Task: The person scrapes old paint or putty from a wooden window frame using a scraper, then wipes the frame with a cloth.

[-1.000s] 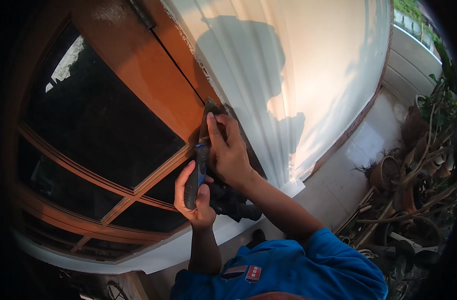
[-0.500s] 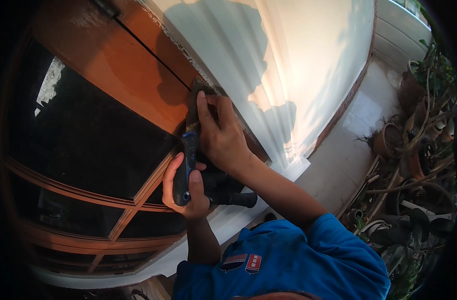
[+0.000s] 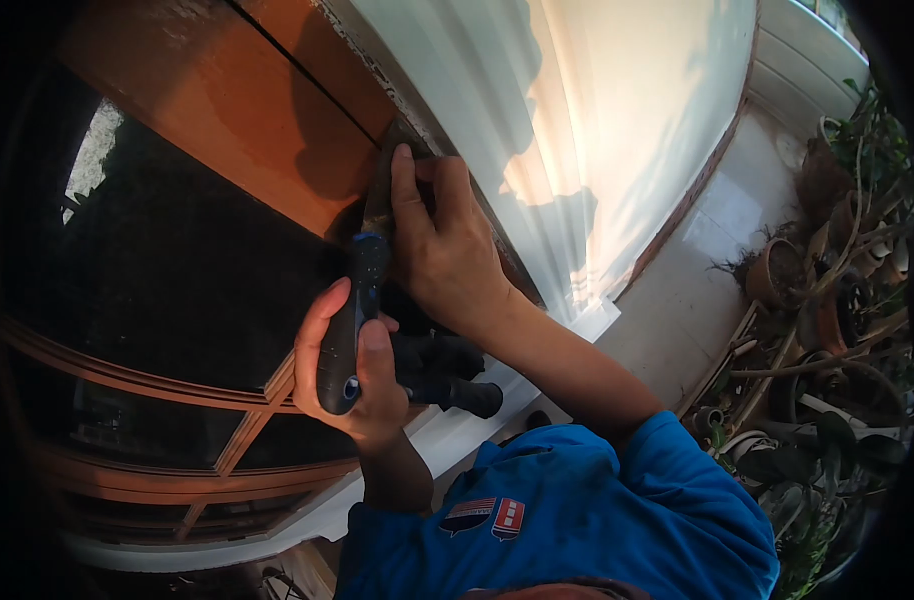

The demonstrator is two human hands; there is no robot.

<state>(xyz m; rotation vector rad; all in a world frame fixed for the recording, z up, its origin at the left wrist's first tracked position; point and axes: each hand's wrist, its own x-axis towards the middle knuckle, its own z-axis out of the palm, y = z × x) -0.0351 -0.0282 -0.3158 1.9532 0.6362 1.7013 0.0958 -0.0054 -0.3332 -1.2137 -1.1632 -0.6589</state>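
Note:
A putty knife with a black and blue handle (image 3: 343, 335) is tilted up against the orange-brown wooden frame (image 3: 277, 165). Round its handle my left hand (image 3: 379, 400) is closed, thumb along the side. My right hand (image 3: 452, 255) presses its fingers on the flat metal blade (image 3: 379, 195), near the tip. That tip touches the edge where the wooden frame meets the white wall; the exact contact is hidden by my fingers. Just behind my left hand a black, round-ended object (image 3: 467, 396) shows in part, and I cannot make out what it is.
Dark window panes (image 3: 177, 270) with wooden bars are at left. A white wall (image 3: 637, 90) in sunlight and shadow rises at right, above a white ledge (image 3: 577, 335). Potted plants (image 3: 777, 272) and branches crowd the far right beside a tiled floor (image 3: 712, 250).
Both hands and the putty knife have shifted slightly up and left in view, the left hand more than the right. My shadow on the wood and wall has moved too.

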